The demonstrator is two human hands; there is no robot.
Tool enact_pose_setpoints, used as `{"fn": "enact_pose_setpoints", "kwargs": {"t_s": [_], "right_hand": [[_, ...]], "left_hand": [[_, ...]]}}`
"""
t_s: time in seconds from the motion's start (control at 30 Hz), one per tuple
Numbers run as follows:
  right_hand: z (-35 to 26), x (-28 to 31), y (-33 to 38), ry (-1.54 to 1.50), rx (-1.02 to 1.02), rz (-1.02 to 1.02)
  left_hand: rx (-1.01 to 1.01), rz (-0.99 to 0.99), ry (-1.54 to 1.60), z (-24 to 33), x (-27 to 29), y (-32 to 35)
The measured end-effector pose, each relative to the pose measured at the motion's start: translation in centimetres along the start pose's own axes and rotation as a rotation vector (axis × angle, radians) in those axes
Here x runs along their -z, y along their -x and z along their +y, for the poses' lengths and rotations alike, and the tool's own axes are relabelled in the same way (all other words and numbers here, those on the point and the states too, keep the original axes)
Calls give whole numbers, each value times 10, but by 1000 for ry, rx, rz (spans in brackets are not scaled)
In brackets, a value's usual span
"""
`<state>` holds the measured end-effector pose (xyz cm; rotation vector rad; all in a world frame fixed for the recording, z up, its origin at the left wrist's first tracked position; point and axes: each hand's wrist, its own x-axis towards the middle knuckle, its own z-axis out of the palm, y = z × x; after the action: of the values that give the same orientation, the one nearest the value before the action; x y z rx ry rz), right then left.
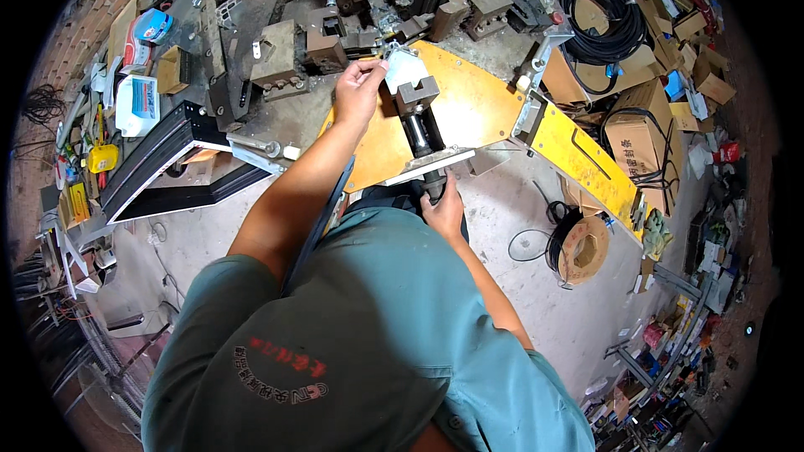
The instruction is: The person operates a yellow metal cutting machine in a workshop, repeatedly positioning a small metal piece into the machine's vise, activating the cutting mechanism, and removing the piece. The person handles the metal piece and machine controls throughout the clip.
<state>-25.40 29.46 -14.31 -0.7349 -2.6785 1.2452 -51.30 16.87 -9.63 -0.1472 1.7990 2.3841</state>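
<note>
My left hand (358,96) is raised at the front of the machine, beside a pale metal plate (404,69). Its thumb and fingers are pinched together; whatever sits between the tips is too small to make out. Low and close to my body, my right hand (446,211) is closed round a dark cylindrical handle (434,183). That handle lines up with a black cylinder (422,136) behind a notched steel block (417,95). These parts sit over a yellow panel (469,88), whose near edge carries a light metal strip (429,166).
Heavy steel blocks (279,54) stand on the machine bed ahead. A yellow slotted arm (586,159) reaches out right, and a black angled frame (159,159) lies left. Coiled black cable (599,8), a cardboard box (641,146) and a wire spool (584,249) are on the right.
</note>
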Motion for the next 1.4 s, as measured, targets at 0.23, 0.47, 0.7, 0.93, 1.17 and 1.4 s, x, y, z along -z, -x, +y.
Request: {"fn": "enact_pose_setpoints", "kwargs": {"t_s": [0.23,0.47,0.7,0.93,1.17,1.4], "right_hand": [[35,-7,-12,-378,-192,-216],[58,0,-19,-1098,-624,-634],[32,-10,-10,-425,-98,-152],[4,4,-1,79,11,21],[55,-1,-21,-1042,-534,-614],[41,-3,-12,-765,-344,-371]], "left_hand": [[52,-5,10,8,-5,3],[21,-22,5,1,-5,0],[45,-9,6,4,-1,1],[53,3,-10,5,-1,1],[84,13,5,12,-10,6],[72,-2,28,10,-6,3]]}}
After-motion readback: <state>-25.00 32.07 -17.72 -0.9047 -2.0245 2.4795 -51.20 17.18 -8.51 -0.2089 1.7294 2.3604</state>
